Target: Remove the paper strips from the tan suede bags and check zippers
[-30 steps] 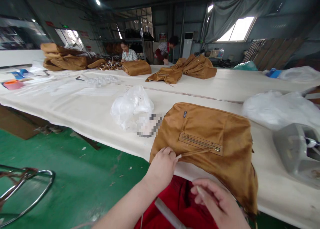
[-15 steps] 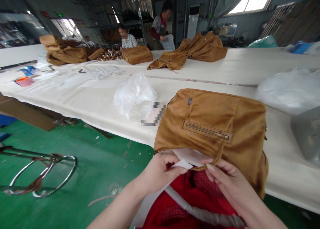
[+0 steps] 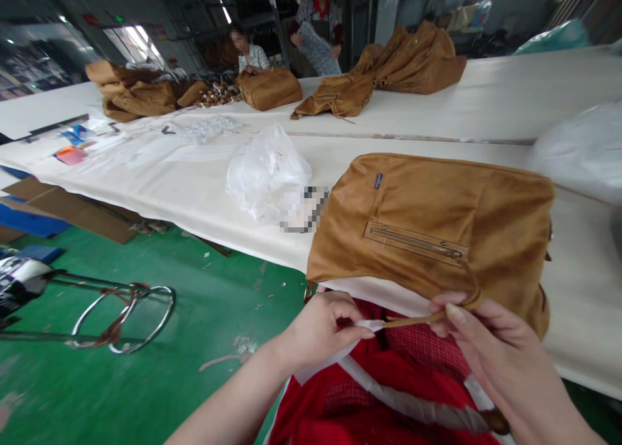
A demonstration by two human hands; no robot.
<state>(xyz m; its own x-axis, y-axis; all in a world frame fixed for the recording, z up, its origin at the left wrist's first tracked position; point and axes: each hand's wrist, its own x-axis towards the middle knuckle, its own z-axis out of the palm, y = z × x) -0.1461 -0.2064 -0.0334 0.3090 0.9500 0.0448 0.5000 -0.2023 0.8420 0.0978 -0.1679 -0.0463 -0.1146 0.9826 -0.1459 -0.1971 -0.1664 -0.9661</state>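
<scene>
A tan leather bag (image 3: pixel 418 205) lies on the table in front of me, its zipped pocket (image 3: pixel 413 241) facing up. A thin tan leather cord (image 3: pixel 413 320) hangs from the zip slider. My left hand (image 3: pixel 325 325) is closed in a pinch on a strip of white paper (image 3: pixel 372 325), which meets the end of the cord. My right hand (image 3: pixel 479 328) pinches the cord nearer the zip, its other fingers curled. A handle wrapped in whitish paper (image 3: pixel 413 409) lies over my red clothing (image 3: pixel 311 425), below both hands.
A clear plastic bag (image 3: pixel 267 173) sits left of the leather bag, beside a blurred-out patch. More tan bags (image 3: pixel 408 63) lie across the long white table (image 3: pixel 194 192). Two people (image 3: pixel 318 27) stand or sit behind it. A metal stool (image 3: pixel 126 315) is on the green floor at left.
My hands have moved farther apart, and the cord now stretches nearly straight between them, its end at the white paper. The view has shifted. A person behind has raised a plastic sheet.
</scene>
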